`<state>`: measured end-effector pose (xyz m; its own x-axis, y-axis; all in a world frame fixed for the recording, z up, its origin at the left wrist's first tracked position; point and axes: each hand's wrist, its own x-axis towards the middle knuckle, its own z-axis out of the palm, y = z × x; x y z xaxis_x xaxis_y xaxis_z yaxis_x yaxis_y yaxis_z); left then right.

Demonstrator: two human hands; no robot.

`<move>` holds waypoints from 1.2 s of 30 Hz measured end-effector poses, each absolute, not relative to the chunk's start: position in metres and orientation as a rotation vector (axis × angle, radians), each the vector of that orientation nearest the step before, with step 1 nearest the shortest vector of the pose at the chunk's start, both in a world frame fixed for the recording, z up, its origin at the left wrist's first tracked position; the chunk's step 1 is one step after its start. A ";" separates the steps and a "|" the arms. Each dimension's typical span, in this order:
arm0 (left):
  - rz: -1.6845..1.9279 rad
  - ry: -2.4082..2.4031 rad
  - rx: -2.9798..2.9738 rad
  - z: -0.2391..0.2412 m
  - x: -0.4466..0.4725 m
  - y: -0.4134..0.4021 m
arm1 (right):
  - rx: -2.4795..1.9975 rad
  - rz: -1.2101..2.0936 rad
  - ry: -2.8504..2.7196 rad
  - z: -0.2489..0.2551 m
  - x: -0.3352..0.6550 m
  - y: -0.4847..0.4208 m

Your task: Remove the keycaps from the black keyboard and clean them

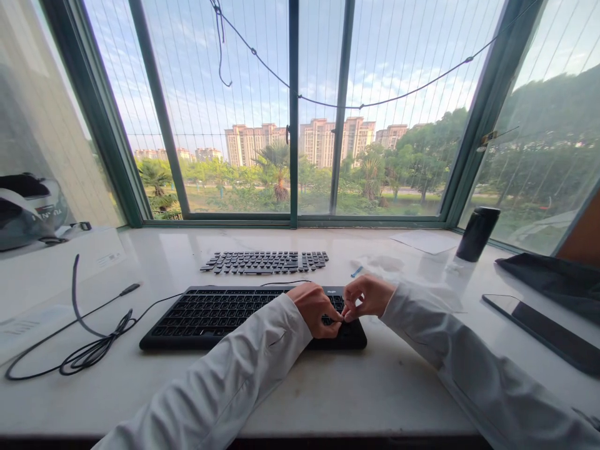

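Keyboard [210,312] on table [375,387]; loose keycaps [262,263] just behind. I see left hand [317,310], right hand [366,296] pinched closed at keyboard's right end; can't tell if gripping anything. Likely fine fingerwork step; next move calls for light, steady pressure.

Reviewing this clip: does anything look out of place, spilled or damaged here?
Yes: black keycaps lie in rows on the white surface behind the keyboard, whose visible key positions look bare. That's odd because keycaps normally sit on the board, though the neat rows look deliberate. I see no spill or clear damage.
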<state>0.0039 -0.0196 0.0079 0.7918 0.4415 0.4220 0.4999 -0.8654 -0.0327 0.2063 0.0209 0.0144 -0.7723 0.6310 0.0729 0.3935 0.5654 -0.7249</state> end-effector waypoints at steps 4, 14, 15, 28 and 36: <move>-0.634 -0.773 -2.832 0.010 0.004 -0.022 | -0.844 1.061 -2.481 0.014 0.206 0.022; -0.683 -0.756 -2.821 0.008 0.004 -0.019 | -0.863 1.038 -2.541 0.016 0.208 0.023; -0.686 -0.751 -2.819 0.008 0.004 -0.019 | -0.864 1.038 -2.540 0.016 0.208 0.023; -0.684 -0.746 -2.808 0.006 0.004 -0.019 | -0.889 1.101 -2.423 0.015 0.206 0.019; -0.636 -0.732 -2.813 0.006 0.004 -0.019 | -0.880 1.148 -2.439 0.015 0.206 0.021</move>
<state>0.0039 -0.0185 0.0059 0.7890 0.4265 0.4422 0.4974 -0.8660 -0.0523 0.2064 0.0214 0.0147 -0.7656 0.6432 0.0135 0.3996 0.4919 -0.7735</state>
